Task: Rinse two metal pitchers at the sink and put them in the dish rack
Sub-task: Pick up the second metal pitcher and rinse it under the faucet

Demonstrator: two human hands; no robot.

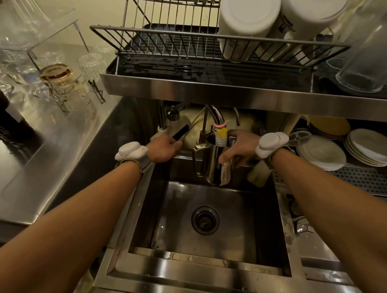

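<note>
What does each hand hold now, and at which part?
The right hand grips the metal pitcher round its body, under the tap spout. The left hand holds the black tap lever near its lower end.

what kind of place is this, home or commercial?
Probably a commercial kitchen or café wash station: stainless sink, wire dish rack on a steel shelf above it, stacked plates at right.
</note>
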